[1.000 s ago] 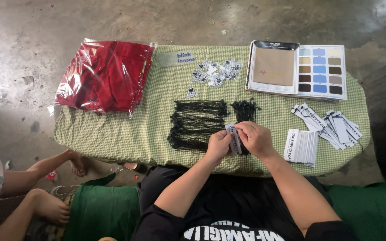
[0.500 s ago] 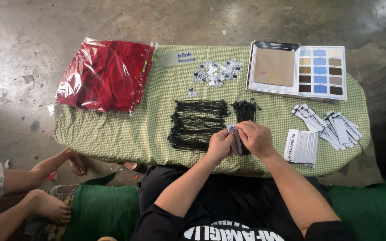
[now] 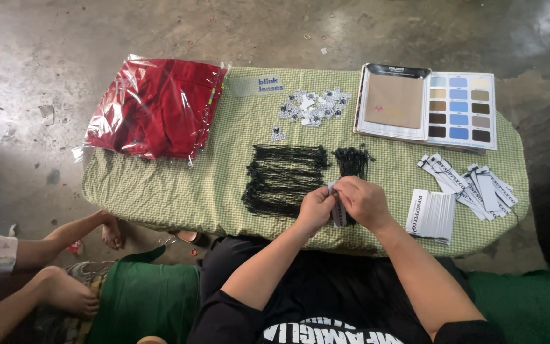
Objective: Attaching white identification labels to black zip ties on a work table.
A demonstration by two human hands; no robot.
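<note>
Head view — both hands meet at the near edge of the table, six o'clock of the checked cloth. Left hand and right hand are each closed in a pinch grip on a small stack of paper tags held between them. Black string loops lie at eleven o'clock of the hands, a smaller bundle at twelve. Risk, as I judge it: the stack sits over the edge — a loosened pinch could spill tags into the lap.
</note>
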